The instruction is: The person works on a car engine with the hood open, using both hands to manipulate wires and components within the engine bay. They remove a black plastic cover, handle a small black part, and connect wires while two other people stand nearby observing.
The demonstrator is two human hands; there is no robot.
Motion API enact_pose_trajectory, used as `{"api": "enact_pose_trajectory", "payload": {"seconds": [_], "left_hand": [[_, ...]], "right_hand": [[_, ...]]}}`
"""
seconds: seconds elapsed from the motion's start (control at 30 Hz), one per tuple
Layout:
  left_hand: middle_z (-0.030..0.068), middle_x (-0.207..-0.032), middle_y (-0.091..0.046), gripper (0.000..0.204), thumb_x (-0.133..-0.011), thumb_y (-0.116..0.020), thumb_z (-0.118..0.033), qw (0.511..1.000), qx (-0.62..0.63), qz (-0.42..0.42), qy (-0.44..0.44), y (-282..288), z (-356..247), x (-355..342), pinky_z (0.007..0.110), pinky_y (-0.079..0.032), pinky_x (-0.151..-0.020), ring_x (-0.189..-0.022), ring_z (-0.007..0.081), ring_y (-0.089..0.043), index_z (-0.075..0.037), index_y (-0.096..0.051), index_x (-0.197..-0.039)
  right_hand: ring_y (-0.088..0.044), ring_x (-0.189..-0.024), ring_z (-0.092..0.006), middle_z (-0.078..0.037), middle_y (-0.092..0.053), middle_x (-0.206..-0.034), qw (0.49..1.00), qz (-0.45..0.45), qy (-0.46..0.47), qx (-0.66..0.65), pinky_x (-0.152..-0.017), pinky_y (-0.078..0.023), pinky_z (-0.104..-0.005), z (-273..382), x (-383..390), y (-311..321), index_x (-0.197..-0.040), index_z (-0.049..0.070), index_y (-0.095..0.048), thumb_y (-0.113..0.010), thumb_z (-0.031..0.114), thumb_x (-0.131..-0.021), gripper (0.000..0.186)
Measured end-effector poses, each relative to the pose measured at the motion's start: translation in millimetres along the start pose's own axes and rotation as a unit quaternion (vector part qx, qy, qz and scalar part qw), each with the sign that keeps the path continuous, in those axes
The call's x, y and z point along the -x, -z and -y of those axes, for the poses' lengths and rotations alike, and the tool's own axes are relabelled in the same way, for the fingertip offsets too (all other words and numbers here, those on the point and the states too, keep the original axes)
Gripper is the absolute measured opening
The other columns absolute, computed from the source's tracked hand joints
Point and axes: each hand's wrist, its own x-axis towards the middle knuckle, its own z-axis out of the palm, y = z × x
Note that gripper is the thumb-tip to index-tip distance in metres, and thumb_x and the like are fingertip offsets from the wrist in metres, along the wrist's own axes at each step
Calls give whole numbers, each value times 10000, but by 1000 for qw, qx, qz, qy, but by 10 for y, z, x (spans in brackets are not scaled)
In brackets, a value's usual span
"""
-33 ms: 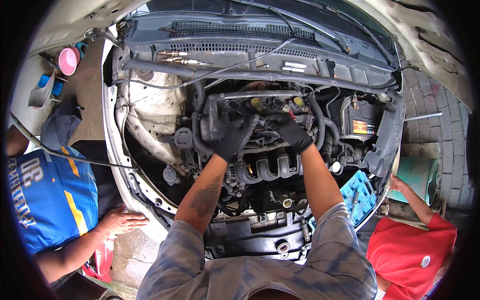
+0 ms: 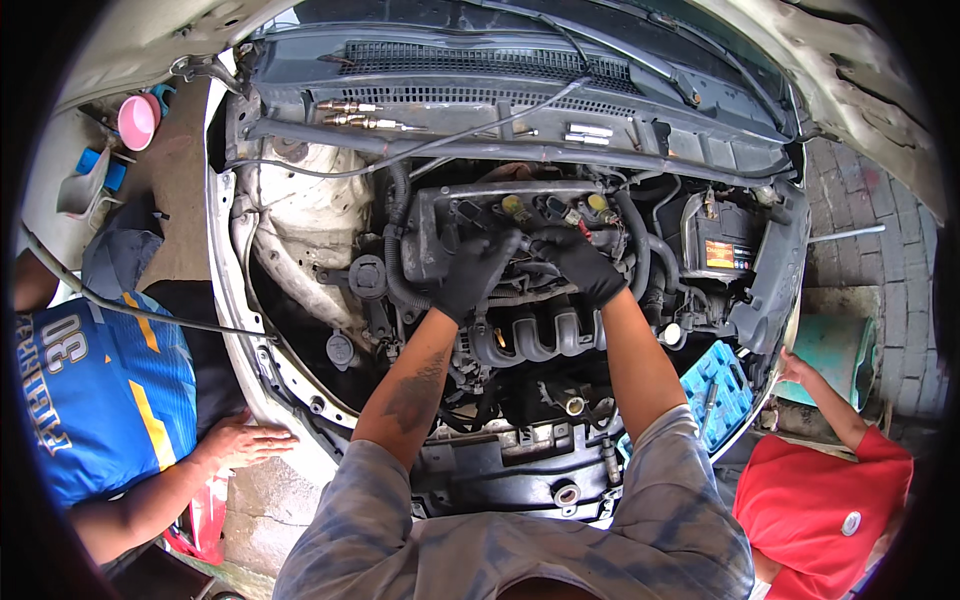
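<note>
Fingers of my left hand (image 2: 468, 275) and right hand (image 2: 582, 268) curl close together; I can't tell what they pinch. At frame centre, the engine (image 2: 545, 335) looks heavy, rigid; its left yellow plug (image 2: 514, 207) seems brittle, best held by its body.

Dark cowl ledge (image 2: 462, 122), spark plugs (image 2: 362, 122) left, silver metal parts (image 2: 588, 132) further right

Left hand (image 2: 472, 274), right hand (image 2: 584, 268): black-gloved, close together over engine (image 2: 567, 332). Blue tool case (image 2: 729, 405) lies beside right sleeve (image 2: 668, 442).
</note>
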Motion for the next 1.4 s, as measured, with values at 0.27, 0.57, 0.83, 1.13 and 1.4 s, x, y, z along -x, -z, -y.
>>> {"api": "enact_pose_trajectory", "payload": {"seconds": [0.27,0.57,0.83,1.13,1.4], "left_hand": [[134,-954,-741,276,-914,-730,-210,982,-137,52,-116,75,104,-38,326,-519,-816,-864,177,-673,23,-710,-1060],[72,-931,-695,283,-936,-717,-267,969,-93,217,76,295,-438,-133,294,-499,-719,-826,125,-633,2,-708,-1023],[19,-950,-680,317,-963,-689,-321,969,23,166,182,277,-589,33,250,-502,-687,-785,93,-626,-34,-708,-1095],[28,-1115,-701,342,-986,-662,-261,964,31,205,164,381,-367,57,266,-500,-852,-937,107,-629,-36,-687,-1241],[32,-986,-709,253,-956,-693,-211,978,-3,198,72,436,-369,207,257,-501,-812,-907,98,-633,-25,-702,-1128]], "right_hand": [[-676,-909,-201,-152,-719,-990,996,-18,66,50,-832,-522,-332,62,45,-31,-1075,-15,-711,-651,86,-927,189],[-675,-874,-178,-117,-730,-987,999,7,33,-15,-823,-534,-322,34,34,-83,-1079,-14,-704,-629,82,-944,182],[-675,-918,-155,-104,-731,-1018,998,12,65,14,-845,-538,-308,204,55,-73,-1096,-21,-697,-609,63,-962,182],[-713,-986,-238,-170,-736,-1037,995,46,-59,-59,-877,-539,-318,88,-129,-119,-1118,1,-718,-624,199,-971,264],[-710,-923,-275,-159,-739,-1008,972,54,116,196,-837,-546,-358,-52,-171,-22,-1098,64,-745,-629,214,-952,239]]}}
